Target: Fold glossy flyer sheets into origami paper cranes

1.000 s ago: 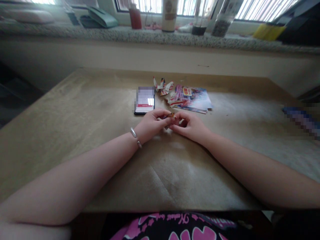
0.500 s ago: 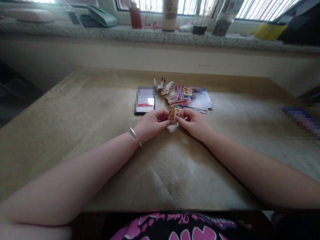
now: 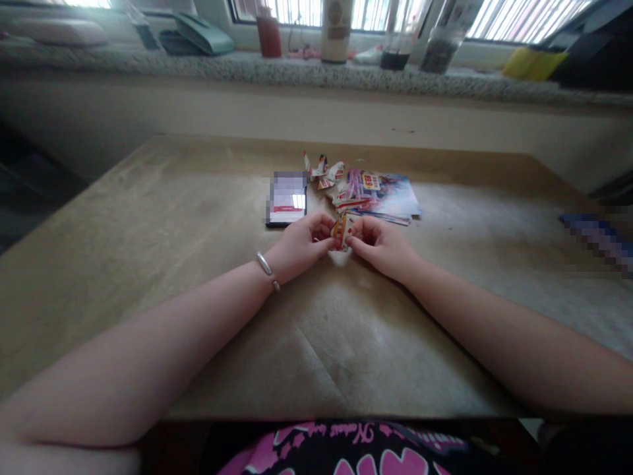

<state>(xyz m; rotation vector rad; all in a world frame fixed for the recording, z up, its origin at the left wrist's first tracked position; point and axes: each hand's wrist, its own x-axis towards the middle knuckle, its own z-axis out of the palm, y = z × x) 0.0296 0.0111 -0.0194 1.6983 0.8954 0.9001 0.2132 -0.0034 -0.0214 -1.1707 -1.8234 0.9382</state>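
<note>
Between my two hands is a small piece of folded printed paper (image 3: 341, 231), white with orange and red markings. My left hand (image 3: 311, 239) pinches its left side between thumb and fingers, and a silver bangle (image 3: 264, 263) circles that wrist. On the right side, my right hand (image 3: 380, 243) grips the paper the same way. Just beyond my fingers lie printed sheets (image 3: 388, 191) in a loose stack. Folded paper figures (image 3: 329, 175) in white and red stand to the left of the stack. The fingertips partly cover the held paper.
A phone or tablet (image 3: 288, 191) with a lit screen lies left of the papers on the brown tabletop (image 3: 198, 264). A blurred blue item (image 3: 596, 237) is at the right edge. Bottles, including a red one (image 3: 268, 36), stand on the stone windowsill (image 3: 297, 69).
The held paper has tilted slightly and shows more of its face. My fingers have shifted a little around it; everything else stays put.
</note>
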